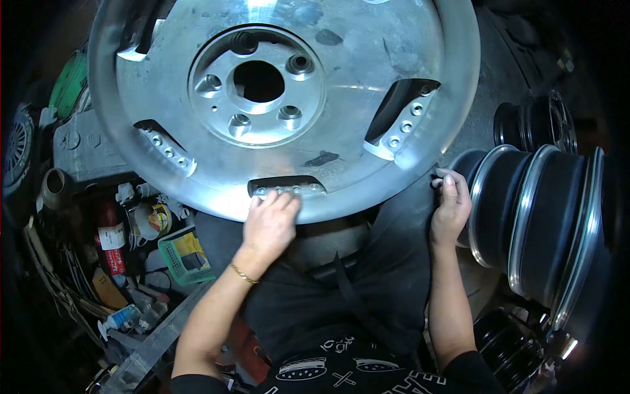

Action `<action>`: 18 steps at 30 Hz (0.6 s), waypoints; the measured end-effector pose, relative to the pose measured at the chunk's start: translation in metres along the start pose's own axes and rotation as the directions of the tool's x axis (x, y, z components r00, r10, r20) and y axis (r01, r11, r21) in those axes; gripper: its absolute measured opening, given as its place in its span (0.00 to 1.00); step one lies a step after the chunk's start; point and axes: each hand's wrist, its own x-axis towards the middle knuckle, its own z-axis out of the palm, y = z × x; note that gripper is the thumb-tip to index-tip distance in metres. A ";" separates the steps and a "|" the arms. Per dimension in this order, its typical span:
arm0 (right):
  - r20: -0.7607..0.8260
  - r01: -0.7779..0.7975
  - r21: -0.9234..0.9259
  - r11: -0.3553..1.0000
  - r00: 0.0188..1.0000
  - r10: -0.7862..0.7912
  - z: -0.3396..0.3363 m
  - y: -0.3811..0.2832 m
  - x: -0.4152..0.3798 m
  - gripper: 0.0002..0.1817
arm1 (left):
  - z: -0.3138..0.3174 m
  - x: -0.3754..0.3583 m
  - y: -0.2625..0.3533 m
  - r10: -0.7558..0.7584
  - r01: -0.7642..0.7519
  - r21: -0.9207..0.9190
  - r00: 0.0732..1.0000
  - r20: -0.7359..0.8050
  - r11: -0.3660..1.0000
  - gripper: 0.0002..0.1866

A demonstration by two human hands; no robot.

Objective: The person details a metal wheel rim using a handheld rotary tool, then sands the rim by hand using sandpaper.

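Note:
A large silver wheel [275,157] lies in front of me, with a round centre hole, several lug holes and slots along its outer part. My left hand [270,220] is at the nearest slot [285,184]. Its fingers are bent and close together, with the tips over the row of small holes on the slot's edge. Whatever they pinch, if anything, is hidden. Just off the wheel's right edge, my right hand [451,207] is curled, thumb against the fingers. I cannot make out anything in it.
Several black wheel barrels with shiny lips [531,217] stand at the right. At the left are a green basket [185,256], a red can [113,249], a spray bottle [121,318] and other clutter beside a metal bar [154,341].

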 end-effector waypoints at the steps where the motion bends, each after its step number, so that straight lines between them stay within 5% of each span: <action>1: -0.006 -0.019 -0.016 1.000 1.000 0.019 0.000 -0.001 0.001 0.13 | -0.006 -0.005 -0.008 -0.013 0.012 -0.011 1.000 -0.020 1.000 0.13; 6: -0.007 0.009 0.010 1.000 1.000 -0.009 0.003 0.002 0.000 0.13 | 0.021 0.016 0.026 0.022 -0.038 -0.200 0.996 -0.083 0.979 0.13; 11: 0.002 -0.011 -0.031 0.999 1.000 0.011 0.003 -0.003 0.001 0.14 | 0.004 -0.009 -0.003 -0.051 0.051 0.012 0.998 0.028 0.999 0.18; 14: -0.004 -0.006 -0.043 0.999 1.000 0.006 -0.001 0.001 0.002 0.14 | -0.010 -0.019 -0.018 -0.137 0.139 -0.041 0.989 0.054 0.989 0.17; 18: -0.024 -0.023 -0.029 0.999 0.999 0.023 0.000 0.000 0.001 0.15 | 0.019 -0.001 0.011 -0.074 0.067 -0.174 0.996 -0.039 0.982 0.13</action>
